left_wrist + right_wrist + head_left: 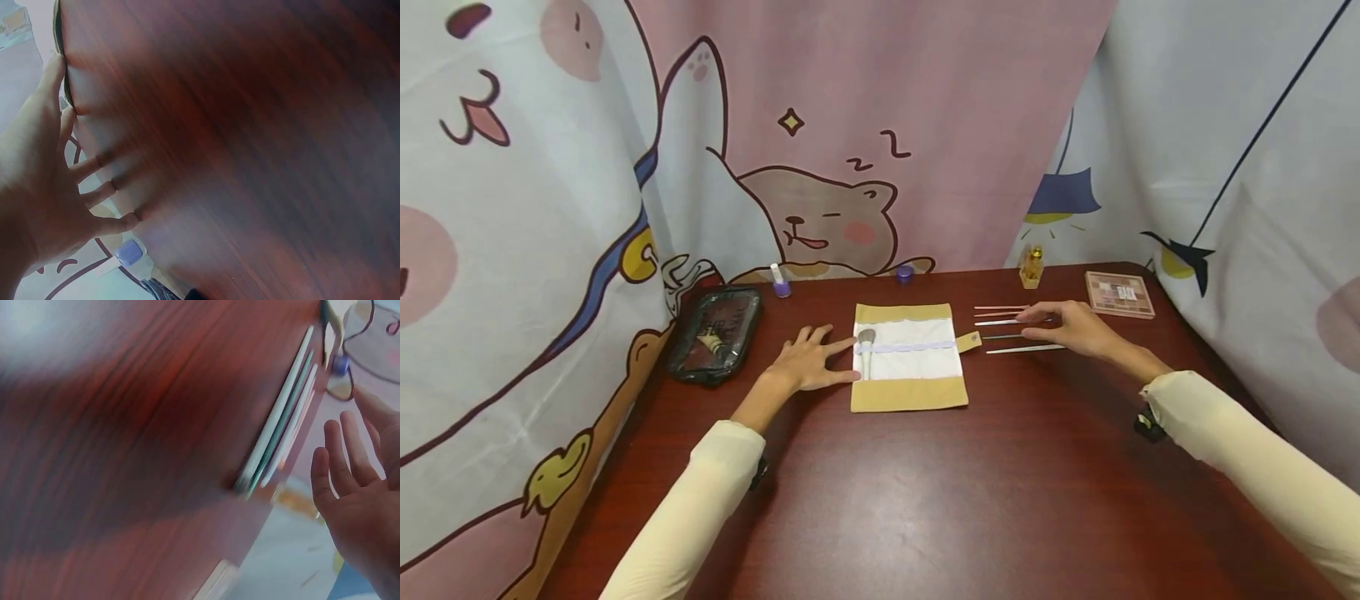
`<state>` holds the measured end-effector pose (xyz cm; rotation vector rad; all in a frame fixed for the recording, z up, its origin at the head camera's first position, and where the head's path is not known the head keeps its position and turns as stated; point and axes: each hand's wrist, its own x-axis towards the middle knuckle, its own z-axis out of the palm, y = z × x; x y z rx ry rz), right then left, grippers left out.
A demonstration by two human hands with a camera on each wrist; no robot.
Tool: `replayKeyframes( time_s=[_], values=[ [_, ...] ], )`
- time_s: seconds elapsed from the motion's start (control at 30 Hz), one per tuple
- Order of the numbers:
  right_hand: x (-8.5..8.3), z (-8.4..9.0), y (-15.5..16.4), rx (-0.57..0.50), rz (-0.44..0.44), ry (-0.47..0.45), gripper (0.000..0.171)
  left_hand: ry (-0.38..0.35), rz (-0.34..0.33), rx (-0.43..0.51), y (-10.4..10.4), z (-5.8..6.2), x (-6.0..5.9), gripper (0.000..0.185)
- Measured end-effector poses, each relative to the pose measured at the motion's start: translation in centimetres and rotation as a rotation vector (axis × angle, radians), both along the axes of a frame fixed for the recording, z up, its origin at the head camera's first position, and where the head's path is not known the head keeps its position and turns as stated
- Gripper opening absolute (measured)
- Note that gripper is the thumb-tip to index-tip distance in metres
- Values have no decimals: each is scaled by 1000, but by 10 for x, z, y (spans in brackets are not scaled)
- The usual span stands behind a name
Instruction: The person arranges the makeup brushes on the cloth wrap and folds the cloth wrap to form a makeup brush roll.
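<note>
A yellow-edged brush roll [910, 397] with a white inside lies unfolded on the table. A makeup brush [867, 358] with grey bristles sits under its lilac band, near the left side. My left hand [808, 364] is spread flat, its thumb and forefinger touching the roll's left edge. To the right of the roll, several slim makeup brushes [1018, 351] lie side by side; their far ends are partly hidden. Over them hovers my right hand [1078, 329], fingers loosely bent. In the right wrist view, the fingers look apart from the brushes [278, 415] and hold nothing.
On the left stands a black-rimmed clear case [747, 325] with a brush inside. Along the back are a purple nail polish bottle [782, 286], a small purple jar [904, 273] and a yellow perfume bottle [1031, 271]. An eyeshadow palette [1120, 295] lies at the back right. Printed curtains enclose the table.
</note>
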<state>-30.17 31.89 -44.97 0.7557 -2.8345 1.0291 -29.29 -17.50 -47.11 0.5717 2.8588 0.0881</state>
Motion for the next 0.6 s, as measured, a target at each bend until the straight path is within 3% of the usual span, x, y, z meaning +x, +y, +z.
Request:
replayKeyframes(
  time_s=[0.33,0.6],
  values=[
    [9,-15,55,108,-118,-10,25,3,-5,12,0,3,2,83],
    [13,-27,73,150,-184,9,23,11,-13,17,0,3,3,83]
  ],
)
